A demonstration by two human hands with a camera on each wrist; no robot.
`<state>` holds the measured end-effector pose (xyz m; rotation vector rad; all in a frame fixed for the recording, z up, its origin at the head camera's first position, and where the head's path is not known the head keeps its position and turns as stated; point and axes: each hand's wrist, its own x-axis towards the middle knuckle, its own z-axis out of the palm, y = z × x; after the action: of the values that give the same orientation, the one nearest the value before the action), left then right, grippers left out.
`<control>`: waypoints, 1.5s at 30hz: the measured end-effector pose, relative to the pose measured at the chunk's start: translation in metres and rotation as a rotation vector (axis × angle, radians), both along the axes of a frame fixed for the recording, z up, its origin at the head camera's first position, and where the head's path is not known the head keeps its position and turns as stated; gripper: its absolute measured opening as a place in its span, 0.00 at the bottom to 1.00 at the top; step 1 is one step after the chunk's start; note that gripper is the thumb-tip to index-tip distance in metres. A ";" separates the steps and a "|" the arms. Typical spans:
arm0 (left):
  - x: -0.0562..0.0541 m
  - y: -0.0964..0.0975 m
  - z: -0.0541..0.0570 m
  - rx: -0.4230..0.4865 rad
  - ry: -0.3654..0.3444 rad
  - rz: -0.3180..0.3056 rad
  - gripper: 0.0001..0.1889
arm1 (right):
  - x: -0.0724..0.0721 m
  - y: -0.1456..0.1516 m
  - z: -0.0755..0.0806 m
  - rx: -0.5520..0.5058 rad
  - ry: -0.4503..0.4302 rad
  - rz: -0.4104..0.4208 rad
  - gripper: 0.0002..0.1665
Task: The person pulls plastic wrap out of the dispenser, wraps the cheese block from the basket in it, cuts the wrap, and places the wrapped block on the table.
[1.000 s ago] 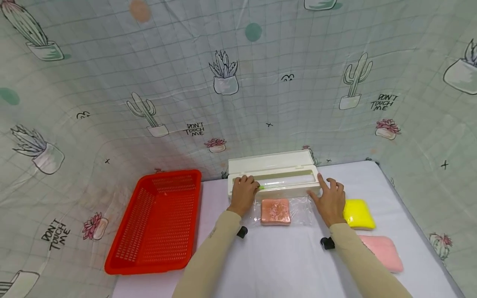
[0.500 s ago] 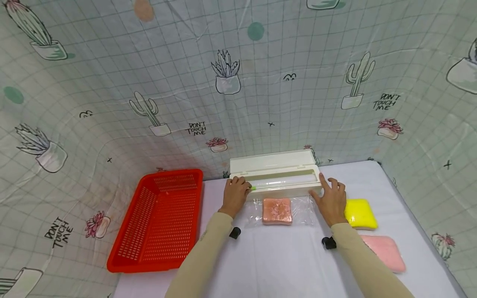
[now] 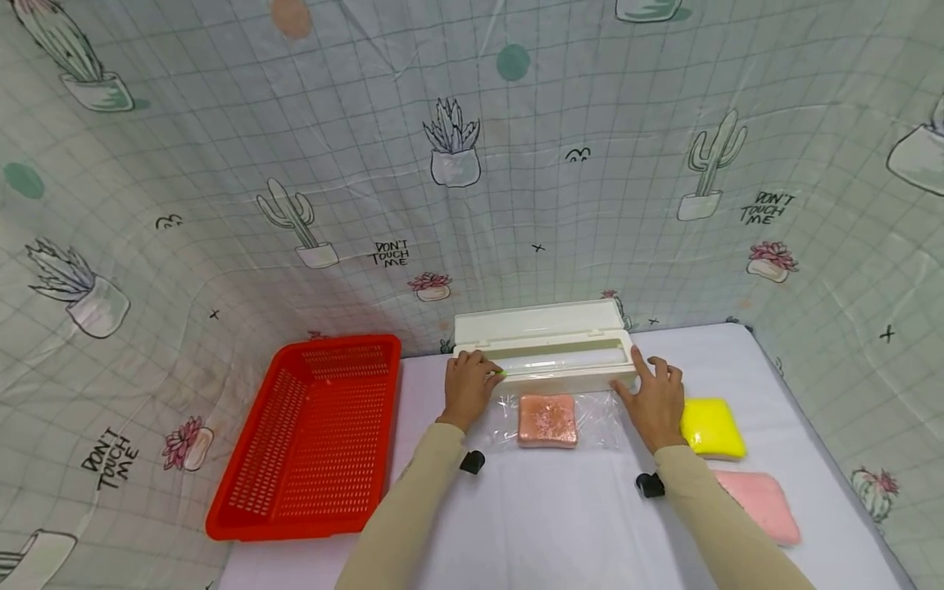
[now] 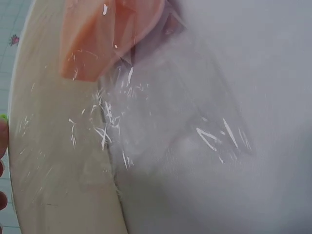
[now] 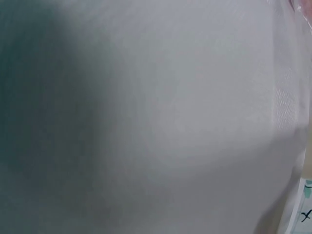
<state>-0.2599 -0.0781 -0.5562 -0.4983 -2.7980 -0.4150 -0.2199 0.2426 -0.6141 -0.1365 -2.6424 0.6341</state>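
A white cling film dispenser lies at the back of the table, its lid tipped back and a film roll inside. My left hand pinches the small green slide cutter on the front rim, toward the left end. With thumb and fingers, my right hand grips the dispenser's right end. Clear film spreads out in front under a square orange-pink block. In the left wrist view, shiny film stretches from the dispenser's front wall, and fingertips show at the left edge.
A red perforated basket stands on the left. Right of my right hand lie a yellow block and a pink block, partly behind the sleeve. A patterned cloth hangs behind the white-covered table.
My left hand has slid the green cutter leftward along the dispenser's rim, mostly in the first half second. My right hand has stayed at the right end.
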 end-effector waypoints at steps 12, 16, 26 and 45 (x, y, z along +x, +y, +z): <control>0.004 -0.021 0.005 -0.052 0.041 0.017 0.08 | -0.001 -0.007 -0.001 -0.021 -0.017 -0.011 0.47; 0.005 -0.032 0.005 -0.050 0.043 0.027 0.07 | -0.002 -0.007 0.000 -0.025 -0.016 -0.003 0.47; 0.009 -0.057 0.000 -0.082 0.002 0.137 0.06 | 0.000 0.000 -0.001 -0.018 -0.023 -0.001 0.46; 0.011 -0.022 -0.012 -0.050 0.066 -0.019 0.14 | 0.007 -0.004 0.010 -0.074 -0.051 0.052 0.46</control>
<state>-0.2491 -0.1004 -0.5677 -0.5398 -2.7482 -0.3268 -0.2130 0.2384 -0.6044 -0.1074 -2.6800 0.7562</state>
